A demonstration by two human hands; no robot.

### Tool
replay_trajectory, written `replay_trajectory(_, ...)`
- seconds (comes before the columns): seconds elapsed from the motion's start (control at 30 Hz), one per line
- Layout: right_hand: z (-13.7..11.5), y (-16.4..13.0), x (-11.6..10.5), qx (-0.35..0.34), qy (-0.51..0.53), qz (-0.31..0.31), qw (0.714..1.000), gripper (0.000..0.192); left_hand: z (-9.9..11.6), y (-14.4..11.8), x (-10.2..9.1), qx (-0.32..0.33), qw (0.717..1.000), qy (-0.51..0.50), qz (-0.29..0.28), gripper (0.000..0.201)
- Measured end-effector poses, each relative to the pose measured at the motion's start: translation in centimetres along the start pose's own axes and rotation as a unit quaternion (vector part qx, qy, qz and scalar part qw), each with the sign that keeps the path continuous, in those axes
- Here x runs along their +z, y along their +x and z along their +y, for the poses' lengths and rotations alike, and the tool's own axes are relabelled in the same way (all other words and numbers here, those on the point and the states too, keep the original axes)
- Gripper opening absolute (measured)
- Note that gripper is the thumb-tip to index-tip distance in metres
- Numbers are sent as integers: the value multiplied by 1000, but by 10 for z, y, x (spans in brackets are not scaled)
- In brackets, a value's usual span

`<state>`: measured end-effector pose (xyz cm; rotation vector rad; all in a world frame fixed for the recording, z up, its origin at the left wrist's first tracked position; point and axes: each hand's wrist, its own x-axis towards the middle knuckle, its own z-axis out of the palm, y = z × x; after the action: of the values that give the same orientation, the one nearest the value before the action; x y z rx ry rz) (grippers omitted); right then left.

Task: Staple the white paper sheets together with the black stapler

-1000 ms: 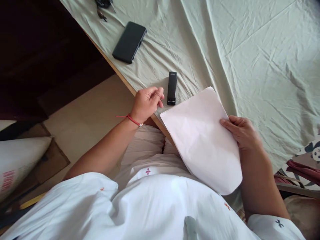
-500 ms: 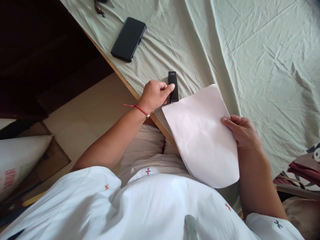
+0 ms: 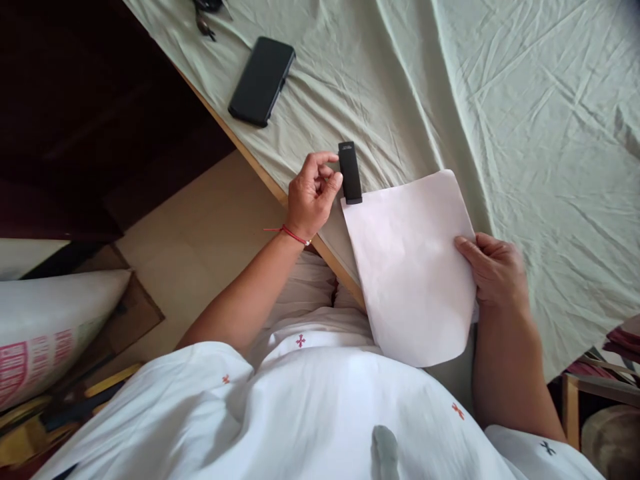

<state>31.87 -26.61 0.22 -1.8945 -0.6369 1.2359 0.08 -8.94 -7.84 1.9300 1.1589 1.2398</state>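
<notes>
Two hands are working: the left hand (image 3: 311, 195) is pinching the black stapler (image 3: 350, 172) at the corner of the paper (image 3: 410, 267), the right hand (image 3: 493, 270) is pressing fingers flat on the paper's edge, so a squeeze seems next.

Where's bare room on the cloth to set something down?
Free: the wide cloth right of and beyond the paper; a patch between phone and stapler. Crowded: the table edge, where the left hand, stapler, paper and right hand cluster.
</notes>
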Motion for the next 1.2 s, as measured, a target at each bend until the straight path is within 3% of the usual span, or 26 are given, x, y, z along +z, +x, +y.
replay_trajectory(0.2,0,-2,0,16,31,0,999,33,2,4,-1,44,998,3,-53,54)
replay_trajectory(0.53,1,2,3,38,0,22,999,19,-14,3,-6,47,997,9,-55,54)
replay_trajectory(0.8,1,2,3,35,7,-1,999,25,-1,5,-9,-5,997,48,-58,68)
replay_trajectory(1.07,0,2,3,45,-16,-4,999,27,-10,7,-14,29,994,41,-102,64)
replay_trajectory(1.2,5,7,5,35,-21,-19,999,31,-7,8,-15,9,993,41,-110,67)
